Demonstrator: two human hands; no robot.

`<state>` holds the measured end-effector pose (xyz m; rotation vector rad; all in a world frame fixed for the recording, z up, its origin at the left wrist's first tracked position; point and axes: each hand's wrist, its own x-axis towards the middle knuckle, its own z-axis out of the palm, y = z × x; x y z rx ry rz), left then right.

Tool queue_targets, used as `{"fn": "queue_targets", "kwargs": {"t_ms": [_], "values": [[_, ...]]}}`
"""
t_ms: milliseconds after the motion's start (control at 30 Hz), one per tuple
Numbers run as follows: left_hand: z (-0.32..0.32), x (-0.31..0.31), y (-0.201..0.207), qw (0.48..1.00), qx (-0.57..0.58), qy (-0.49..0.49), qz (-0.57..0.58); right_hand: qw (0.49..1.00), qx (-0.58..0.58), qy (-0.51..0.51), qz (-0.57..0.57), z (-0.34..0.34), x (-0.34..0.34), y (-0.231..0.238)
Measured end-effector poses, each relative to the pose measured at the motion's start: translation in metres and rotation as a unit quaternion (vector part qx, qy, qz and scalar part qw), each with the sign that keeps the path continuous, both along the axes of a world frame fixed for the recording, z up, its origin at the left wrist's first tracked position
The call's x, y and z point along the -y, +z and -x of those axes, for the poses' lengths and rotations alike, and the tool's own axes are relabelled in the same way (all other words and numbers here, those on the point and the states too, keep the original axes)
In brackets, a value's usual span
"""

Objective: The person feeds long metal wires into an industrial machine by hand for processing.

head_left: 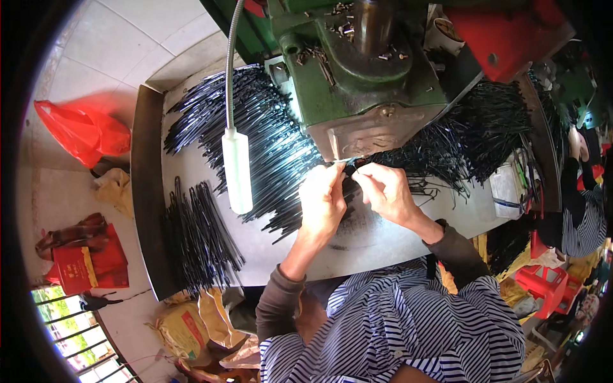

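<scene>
My left hand (324,199) is closed in a pinch just below the front of a green press-like machine (373,83); what its fingertips hold is too small to make out. Close beside it, my right hand (387,193) is pinched too, with a thin dark piece that looks like a black rod end at its fingertips. Both hands meet under the machine's worn metal front block (370,135). Left of them a thick layer of thin black rods (255,134) covers the metal worktable (268,262). More black rods (485,127) are heaped to the right.
A white lamp (237,172) on a flexible neck hangs left of my hands. A separate bundle of black rods (198,236) lies by the table's raised dark left edge (148,191). A whitish box (509,185) stands at right. Another person's striped sleeve (584,220) shows far right.
</scene>
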<state>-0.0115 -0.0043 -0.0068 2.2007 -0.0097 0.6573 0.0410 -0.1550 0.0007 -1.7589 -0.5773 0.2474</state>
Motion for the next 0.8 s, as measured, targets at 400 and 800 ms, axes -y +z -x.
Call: {"fn": "queue_targets", "kwargs": {"t_ms": [400, 800], "values": [[-0.022, 0.0, 0.002, 0.996, 0.059, -0.003, -0.064, 0.982, -0.187, -0.015, -0.032, -0.017, -0.006, 0.017], [-0.013, 0.016, 0.024, 0.976, -0.1, -0.003, -0.192, 0.964, -0.256, 0.007, -0.074, -0.02, -0.004, 0.012]]}}
